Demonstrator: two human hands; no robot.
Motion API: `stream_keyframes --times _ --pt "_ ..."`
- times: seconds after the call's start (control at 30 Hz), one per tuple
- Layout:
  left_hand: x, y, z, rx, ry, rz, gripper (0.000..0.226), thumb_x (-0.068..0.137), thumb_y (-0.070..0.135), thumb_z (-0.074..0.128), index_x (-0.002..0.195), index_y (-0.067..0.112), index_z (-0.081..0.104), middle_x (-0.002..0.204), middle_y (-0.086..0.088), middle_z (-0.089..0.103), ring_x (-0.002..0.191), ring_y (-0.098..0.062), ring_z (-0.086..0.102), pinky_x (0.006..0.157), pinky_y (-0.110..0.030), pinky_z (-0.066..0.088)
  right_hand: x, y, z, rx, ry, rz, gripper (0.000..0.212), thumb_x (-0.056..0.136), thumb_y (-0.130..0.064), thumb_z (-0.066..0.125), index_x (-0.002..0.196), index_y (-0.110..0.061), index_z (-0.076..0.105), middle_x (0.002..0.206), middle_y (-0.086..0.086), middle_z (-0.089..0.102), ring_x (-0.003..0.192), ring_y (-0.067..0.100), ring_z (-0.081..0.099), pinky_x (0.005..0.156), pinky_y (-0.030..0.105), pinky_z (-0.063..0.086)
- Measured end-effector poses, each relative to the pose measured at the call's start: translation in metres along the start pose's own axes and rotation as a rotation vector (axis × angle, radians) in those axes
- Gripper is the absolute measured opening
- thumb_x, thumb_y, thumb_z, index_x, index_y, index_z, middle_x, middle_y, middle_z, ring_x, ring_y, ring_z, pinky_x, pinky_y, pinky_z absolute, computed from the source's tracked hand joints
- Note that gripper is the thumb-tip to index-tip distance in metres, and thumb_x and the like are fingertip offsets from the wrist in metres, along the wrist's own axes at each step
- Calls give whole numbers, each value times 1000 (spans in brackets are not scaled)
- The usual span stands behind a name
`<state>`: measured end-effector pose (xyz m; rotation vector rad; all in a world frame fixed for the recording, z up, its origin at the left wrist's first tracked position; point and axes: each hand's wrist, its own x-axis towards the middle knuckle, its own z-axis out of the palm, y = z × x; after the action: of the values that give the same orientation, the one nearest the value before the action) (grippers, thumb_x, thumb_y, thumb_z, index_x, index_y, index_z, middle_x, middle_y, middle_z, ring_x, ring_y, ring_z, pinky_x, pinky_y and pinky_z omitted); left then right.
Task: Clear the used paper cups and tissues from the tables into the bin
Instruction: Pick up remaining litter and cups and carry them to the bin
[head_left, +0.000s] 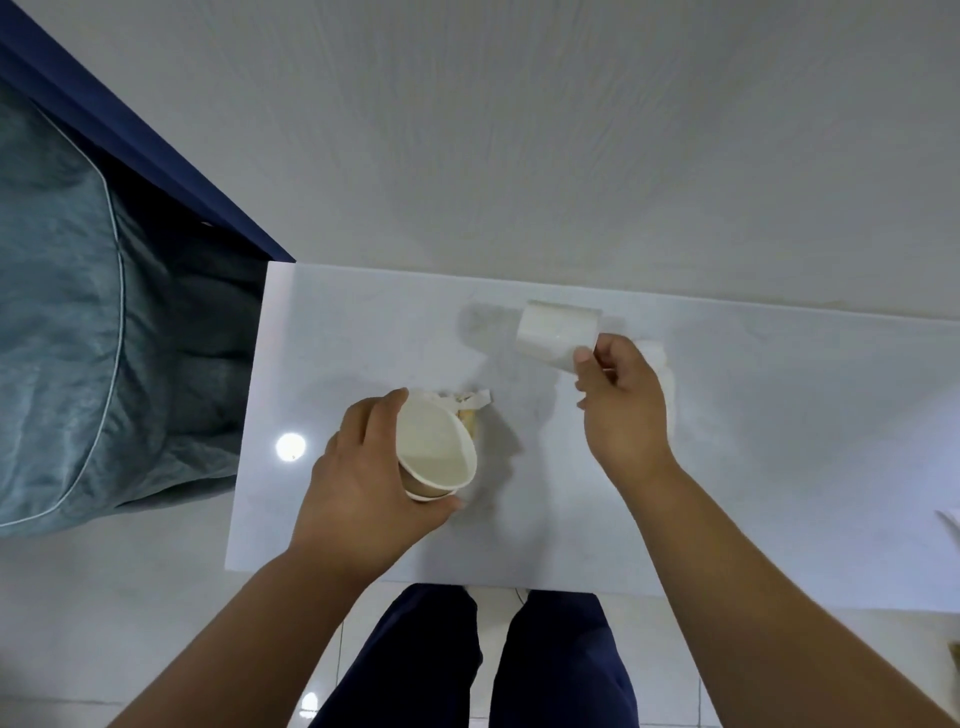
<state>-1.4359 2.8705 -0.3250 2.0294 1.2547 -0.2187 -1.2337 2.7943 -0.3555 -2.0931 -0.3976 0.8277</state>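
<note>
Head view: looks straight down on a pale table (363, 322), with dark-trousered legs (431, 665) at six o'clock. Grips, with the left hand (358, 483) toward seven o'clock of the tabletop, a tilted paper cup (436, 452), fingers curled round its wall and mouth turned up toward the camera. Appears to hold two nested cups, judging by a second rim under the first, probably stacked to keep one hand's load compact. Pinches, with the right hand (623, 410) near the table's centre, a second cup (556, 332) by one end between thumb and fingers, lying sideways toward eleven o'clock of the hand and seemingly clear of the surface, likely ready to slot into the stack. Leaves a crumpled tissue (470, 402) on the table just behind the left cup, at one o'clock of it, and a white tissue (662, 364) partly hidden under the right hand. Shows no bin; only a blue cushion (62, 312) at nine o'clock.
</note>
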Motion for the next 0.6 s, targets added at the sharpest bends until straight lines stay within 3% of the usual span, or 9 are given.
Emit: stream_keyframes --times 0.17,0.23,0.3,0.4,0.5,0.6 --pt "4 -9 -1 38 -11 5 108 55 45 86 143 21 29 138 4 33 117 -23 47 96 -38 45 -41 -12 5 -26 -268 -121 18 97 -20 51 87 -34 55 85 -11 56 72 0 49 67 9 40" --pt "7 -13 -1 50 -8 15 107 55 43 86 143 20 30 136 2 35 116 -23 49 93 -39 46 -50 -14 13 -111 -415 -191 11 97 -26 50 89 -27 58 88 -9 56 77 3 50 70 13 41" --pt "9 -17 0 49 -10 13 108 53 43 86 143 20 30 136 2 37 116 -24 50 91 -41 47 -54 -14 23 -225 -552 -276 20 94 -33 49 91 -17 61 87 -6 54 79 7 49 73 22 42" --pt "10 -26 1 18 12 14 110 50 42 89 142 16 34 134 -1 40 113 -26 53 87 -46 50 -57 -16 34 -271 -687 -282 15 95 -32 54 103 -24 64 98 -13 52 90 5 52 80 19 43" --pt "8 -35 1 4 35 -13 109 50 40 89 141 16 35 134 -1 41 113 -26 53 87 -44 50 -53 -15 40 -221 -618 -244 19 95 -28 55 112 -24 64 106 -11 55 91 3 54 79 12 41" --pt "5 -42 -2 -4 23 -47 110 53 45 88 143 20 31 138 1 37 117 -23 50 90 -39 48 -42 -8 47 -308 -453 -226 20 96 -28 53 112 -22 63 110 -8 56 94 5 54 84 21 45"
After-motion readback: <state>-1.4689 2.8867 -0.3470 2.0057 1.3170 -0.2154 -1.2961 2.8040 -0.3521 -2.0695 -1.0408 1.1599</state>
